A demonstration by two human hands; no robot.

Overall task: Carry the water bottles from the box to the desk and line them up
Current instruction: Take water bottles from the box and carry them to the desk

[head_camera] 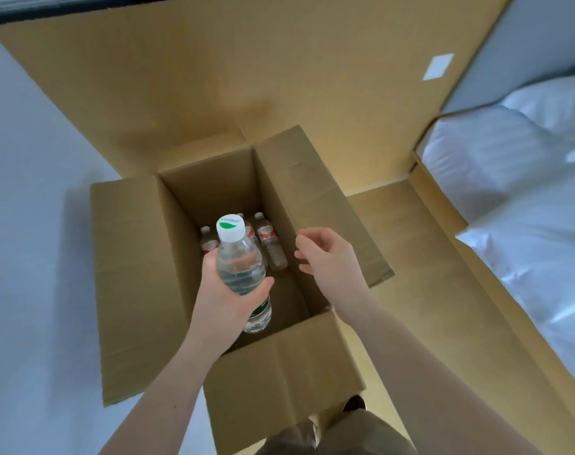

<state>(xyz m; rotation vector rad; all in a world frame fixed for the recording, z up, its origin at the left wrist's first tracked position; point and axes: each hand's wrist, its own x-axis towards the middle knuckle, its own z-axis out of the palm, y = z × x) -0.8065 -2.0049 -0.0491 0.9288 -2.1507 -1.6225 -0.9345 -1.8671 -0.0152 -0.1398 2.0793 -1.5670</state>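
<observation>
Left hand [228,297] grips a water bottle [242,264] by its body, upright, cap up, over the open box [132,257], apparently so it can clear the walls. Right hand [329,257] hovers beside it, fingers [302,254] loosely curled and holding nothing. Three more bottles [269,244] stand at the far end inside. The raised right flap [322,205] crowds the right hand. A bed [509,178] lies to the right; no table is visible.

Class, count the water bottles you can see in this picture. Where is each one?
4: one held in the left hand above the cardboard box, three red-labelled ones at its bottom. More may be hidden.
</observation>
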